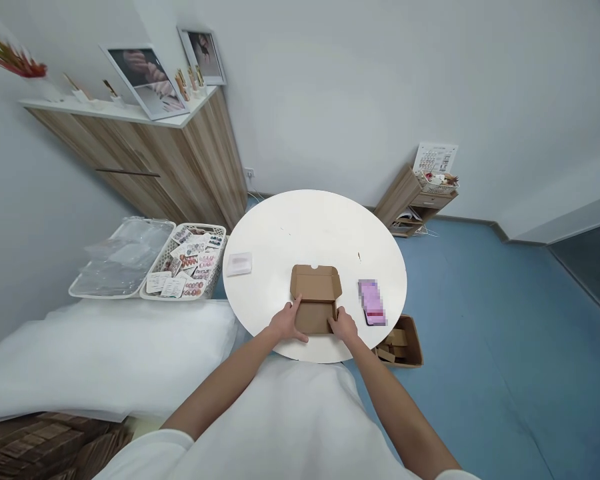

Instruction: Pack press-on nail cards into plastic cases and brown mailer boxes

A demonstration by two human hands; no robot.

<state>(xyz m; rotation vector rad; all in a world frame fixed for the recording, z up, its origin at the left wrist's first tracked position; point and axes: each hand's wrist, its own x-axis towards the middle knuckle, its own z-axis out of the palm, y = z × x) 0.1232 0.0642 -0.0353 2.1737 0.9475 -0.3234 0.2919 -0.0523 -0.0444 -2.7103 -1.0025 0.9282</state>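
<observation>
Fingers of the left hand [286, 322], seen from the head camera, are spread wide at the box's 8 o'clock corner, thumb stretched along the near edge and index finger up by the left wall, which looks like a way of bracing the card rather than pinching it. At 4 o'clock on the same box [316, 318], the right hand [345, 325] is nearly closed, seeming to pinch the right wall between thumb and fingers, probably to keep that thin side upright. Brown and bare inside, the box sits on the near half of the round table [317, 230], close to the body, so both arms reach it evenly; its lid [315, 285] lies back toward 12 o'clock, leaving the inside open to view. Apart from it at 3 o'clock lies what may be a phone [373, 302], its screen pixelated, and at 10 o'clock a small clear packet [239, 264], both outside the hands' working space. Beyond the table's rim, between 9 and 10 o'clock, a white basket [211, 288] holds patterned cards [194, 261], perhaps set there for easy reach, while a carton [414, 341] on the floor toward 4 o'clock keeps brown cardboard pieces off the tabletop
</observation>
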